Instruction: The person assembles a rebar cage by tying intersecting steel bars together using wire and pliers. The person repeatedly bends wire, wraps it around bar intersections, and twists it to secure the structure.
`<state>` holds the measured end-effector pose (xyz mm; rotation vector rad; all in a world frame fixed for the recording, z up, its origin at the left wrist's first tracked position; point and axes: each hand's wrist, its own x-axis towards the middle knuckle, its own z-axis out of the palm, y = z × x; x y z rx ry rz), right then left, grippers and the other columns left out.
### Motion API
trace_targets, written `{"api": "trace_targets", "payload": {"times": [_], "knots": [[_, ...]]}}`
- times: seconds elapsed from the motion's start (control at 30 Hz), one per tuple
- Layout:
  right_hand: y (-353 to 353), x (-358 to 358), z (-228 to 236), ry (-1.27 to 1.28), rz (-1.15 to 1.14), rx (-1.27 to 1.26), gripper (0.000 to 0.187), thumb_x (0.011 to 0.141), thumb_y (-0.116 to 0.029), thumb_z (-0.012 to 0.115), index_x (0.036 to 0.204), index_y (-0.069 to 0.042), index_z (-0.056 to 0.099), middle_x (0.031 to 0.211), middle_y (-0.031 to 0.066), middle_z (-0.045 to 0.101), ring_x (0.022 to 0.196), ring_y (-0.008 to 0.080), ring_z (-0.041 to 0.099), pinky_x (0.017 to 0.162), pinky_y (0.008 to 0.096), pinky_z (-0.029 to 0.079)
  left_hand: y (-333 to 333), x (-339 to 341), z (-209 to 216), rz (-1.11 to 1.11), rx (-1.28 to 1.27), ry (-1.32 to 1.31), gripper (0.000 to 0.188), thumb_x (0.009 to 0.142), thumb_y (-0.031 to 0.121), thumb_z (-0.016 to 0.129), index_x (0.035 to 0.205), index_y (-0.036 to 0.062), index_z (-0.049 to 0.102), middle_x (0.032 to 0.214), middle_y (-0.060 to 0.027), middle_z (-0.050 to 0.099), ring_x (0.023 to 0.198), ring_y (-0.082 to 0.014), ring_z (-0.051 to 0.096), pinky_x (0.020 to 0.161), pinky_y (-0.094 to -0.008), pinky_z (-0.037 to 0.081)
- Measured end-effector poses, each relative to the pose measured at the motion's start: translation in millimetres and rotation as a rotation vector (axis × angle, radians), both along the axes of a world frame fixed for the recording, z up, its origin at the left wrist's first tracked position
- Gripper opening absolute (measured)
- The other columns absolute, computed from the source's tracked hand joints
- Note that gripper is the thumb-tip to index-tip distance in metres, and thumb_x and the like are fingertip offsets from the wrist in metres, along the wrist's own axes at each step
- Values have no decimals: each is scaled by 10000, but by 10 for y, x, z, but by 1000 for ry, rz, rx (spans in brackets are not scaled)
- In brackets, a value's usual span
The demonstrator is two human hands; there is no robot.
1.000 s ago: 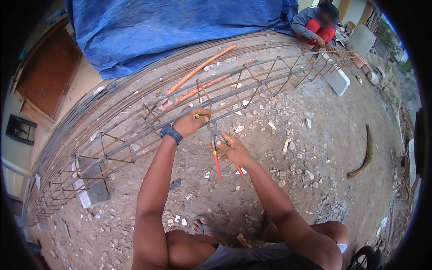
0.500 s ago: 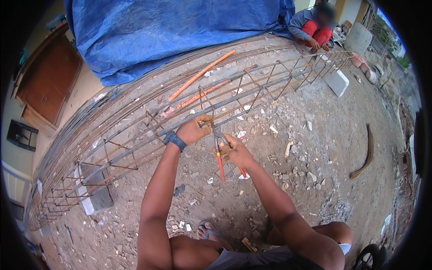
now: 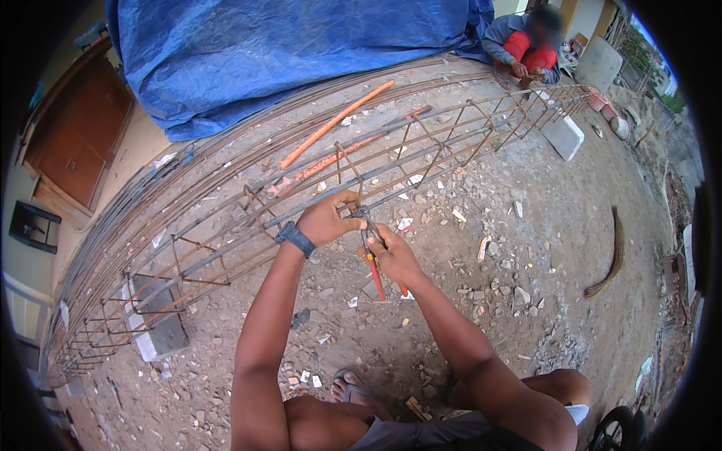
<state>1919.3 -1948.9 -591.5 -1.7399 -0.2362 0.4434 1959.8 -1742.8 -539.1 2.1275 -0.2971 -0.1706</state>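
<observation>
A long rusty rebar cage [image 3: 226, 248] of bars and square stirrups lies across the gravel ground, resting on grey blocks. My left hand [image 3: 328, 219], with a dark watch on the wrist, grips a stirrup where it crosses a long bar. My right hand [image 3: 395, 255] holds red-handled pincers [image 3: 374, 259], whose jaws sit at that same crossing just beside my left fingers. Whether tie wire is in the jaws is too small to tell.
A blue tarp [image 3: 301, 52] covers a heap behind the cage. Orange pipes [image 3: 336, 124] lie along loose bars. Another person [image 3: 526, 49] crouches at the cage's far end. A grey block [image 3: 162, 331] props the cage; a curved stick [image 3: 611, 259] lies at right.
Both hands stay at the same crossing; the pincers' handles have shifted slightly as my right hand works them. The view has drifted a little.
</observation>
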Motion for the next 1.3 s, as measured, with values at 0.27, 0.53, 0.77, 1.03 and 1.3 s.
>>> {"api": "trace_targets", "payload": {"times": [0.27,0.53,0.77,1.03,1.3], "knots": [[50,-52,45,65,-54,-8,261,1056,-235,483,1277,-105,526,916,77,704,774,153,673,629,351,521,-62,-3,8,76,67,-62,697,695,404,896,1228,20,664,1140,-136,700,1045,-215,663,917,-347,507],[103,47,39,-91,-18,-266,270,965,-260,638,1031,-23,529,701,35,589,564,168,605,503,320,457,-77,-43,6,45,145,-193,741,668,460,892,1209,13,655,1140,-143,698,1036,-242,668,895,-353,513],[-240,273,-100,758,409,663,267,915,-230,700,1073,-62,565,695,-26,551,493,100,491,468,267,394,-75,-12,15,99,34,-12,516,804,381,751,1194,56,661,1121,-152,711,1021,-265,683,899,-368,514],[-368,-422,103,-452,-151,-616,499,1029,-447,467,1262,-9,520,983,246,642,854,440,658,726,516,522,-13,98,-76,107,89,-9,314,936,300,609,1161,93,680,979,-64,722,868,-154,667,829,-299,502],[-560,-149,344,-580,10,-942,432,1020,-392,501,1311,-73,523,1005,230,664,883,444,662,749,541,521,-10,90,-170,80,82,-76,284,954,283,605,1145,87,682,981,-54,724,908,-154,671,846,-306,503]]}}
